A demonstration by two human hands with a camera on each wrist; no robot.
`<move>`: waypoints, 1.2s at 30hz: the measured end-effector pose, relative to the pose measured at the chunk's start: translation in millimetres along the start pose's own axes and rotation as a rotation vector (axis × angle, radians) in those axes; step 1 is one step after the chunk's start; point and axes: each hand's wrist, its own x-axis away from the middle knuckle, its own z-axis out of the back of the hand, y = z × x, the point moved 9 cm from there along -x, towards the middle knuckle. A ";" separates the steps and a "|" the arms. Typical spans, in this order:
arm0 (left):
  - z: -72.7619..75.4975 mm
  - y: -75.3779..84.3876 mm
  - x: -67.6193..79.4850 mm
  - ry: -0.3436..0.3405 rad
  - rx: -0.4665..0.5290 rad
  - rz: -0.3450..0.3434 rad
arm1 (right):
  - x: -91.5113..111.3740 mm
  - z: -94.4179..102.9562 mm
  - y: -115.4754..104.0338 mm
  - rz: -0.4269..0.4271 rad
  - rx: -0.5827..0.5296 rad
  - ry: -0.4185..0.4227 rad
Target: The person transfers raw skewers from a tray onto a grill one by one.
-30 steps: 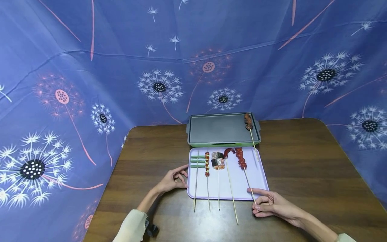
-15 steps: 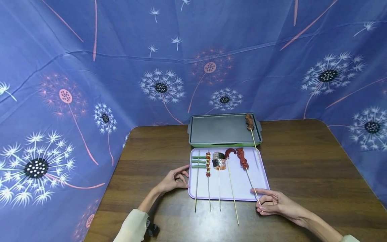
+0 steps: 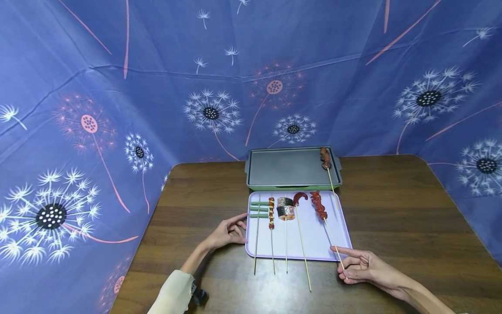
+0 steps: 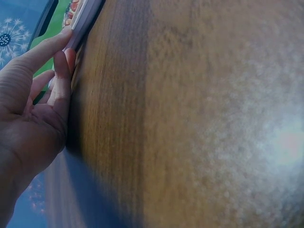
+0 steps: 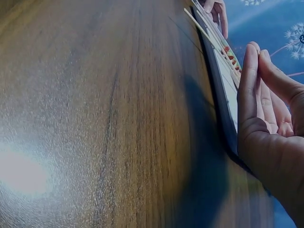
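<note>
My right hand pinches the lower end of a wooden stick whose red meat skewer lies over the right side of the lilac tray. In the right wrist view, thumb and forefinger meet at their tips. My left hand is at the tray's left edge, forefinger and thumb tips at the rim. Left of the red meat skewer lie a curled dark-red tentacle skewer, a fish-chunk skewer, a red-and-yellow skewer and a green bean skewer.
Behind the tray sits a dark grey griddle with a green base. A browned meat skewer lies on its right side, stick reaching over the tray. A brown wooden table carries everything; a blue dandelion cloth hangs behind.
My right hand has moved right with the stick end, and the red meat skewer has shifted slightly right, away from the tentacle skewer. My left hand stays at the tray's edge.
</note>
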 end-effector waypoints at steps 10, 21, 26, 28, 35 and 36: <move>1.1 -0.6 -0.3 0.005 0.011 0.001 | -3.1 -13.0 -5.6 -0.009 0.002 -0.002; -0.1 -0.5 1.2 0.005 0.005 0.009 | -10.1 -20.3 -21.2 0.036 0.042 -0.015; -0.3 -0.9 1.0 0.007 0.007 -0.003 | -14.6 -16.6 -28.0 0.054 0.083 -0.011; -0.5 -1.0 0.9 0.008 0.007 -0.001 | -16.7 -14.6 -31.5 0.060 0.108 -0.007; 0.2 0.2 0.3 0.009 -0.004 0.005 | -27.9 -4.3 -46.9 0.060 0.189 0.046; 0.5 0.4 0.2 0.007 -0.006 0.002 | -29.8 -2.9 -49.7 0.062 0.195 0.052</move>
